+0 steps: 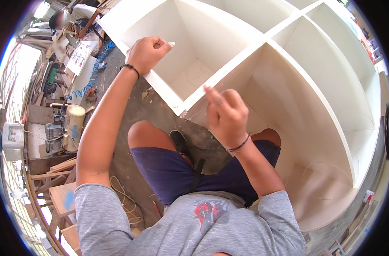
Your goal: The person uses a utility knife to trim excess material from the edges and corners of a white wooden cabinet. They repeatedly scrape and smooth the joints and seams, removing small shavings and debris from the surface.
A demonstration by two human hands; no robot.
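In front of me lies a large white cabinet (262,39) with several open compartments, its panel edges facing up toward me. My left hand (146,52) is over the cabinet's left edge panel, fingers curled, with a small white spot at the thumb tip. Whether that spot is a nail or a held bit, I cannot tell. Just above the near panel edge, my right hand (228,114) is closed, its index finger reaching toward the edge and slightly blurred. Anything in its grip is hidden. The near corner (181,110) of the cabinet looks rough, with small brownish marks.
A cream air compressor (75,123) stands at the left, near a coiled blue hose (94,74). Wood offcuts (60,170) are stacked below it. Another person (81,17) is at the far left. A thin pale loop (322,197) shows inside the right compartment. My legs straddle the floor.
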